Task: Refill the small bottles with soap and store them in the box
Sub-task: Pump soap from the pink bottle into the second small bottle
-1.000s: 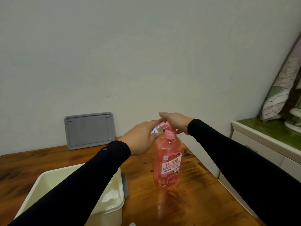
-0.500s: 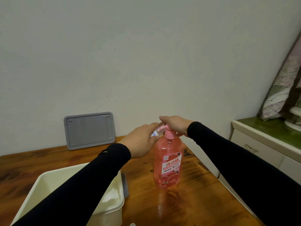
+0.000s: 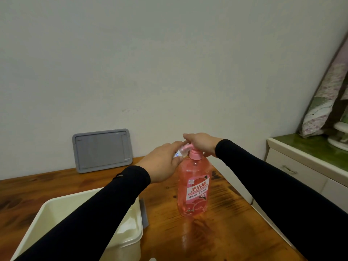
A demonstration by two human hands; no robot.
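Note:
A tall pink soap pump bottle (image 3: 194, 187) stands upright on the wooden table (image 3: 216, 232). My right hand (image 3: 201, 143) lies on top of its pump head, fingers pressing down. My left hand (image 3: 162, 163) grips a small clear bottle (image 3: 179, 151) tilted against the pump spout; most of the small bottle is hidden by my fingers. A cream plastic box (image 3: 131, 236) sits at the lower left, partly under my left forearm.
A grey lid (image 3: 102, 149) leans against the wall behind the table. To the right stands a white cabinet (image 3: 301, 172) with a green top and a patterned cushion (image 3: 327, 102). The table's right edge runs close to the soap bottle.
My right hand has risen slightly with the pump head since a second ago. My left hand keeps the small bottle at the spout.

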